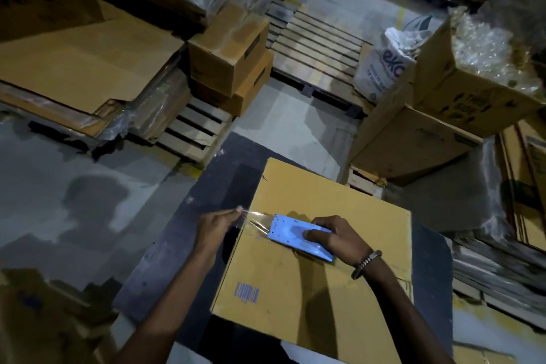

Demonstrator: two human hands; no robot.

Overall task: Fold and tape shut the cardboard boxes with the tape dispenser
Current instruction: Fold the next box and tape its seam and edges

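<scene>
Closed cardboard box (313,269) – right hand (339,238) grips tape dispenser (298,235).

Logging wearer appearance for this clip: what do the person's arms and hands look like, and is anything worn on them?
Both forearms are bare, with no sleeves in view and no gloves. The left hand shows nothing worn on its wrist or fingers. The right hand has a bracelet around its wrist: a dark band with a row of pale, metallic-looking links. No rings can be made out.
</scene>
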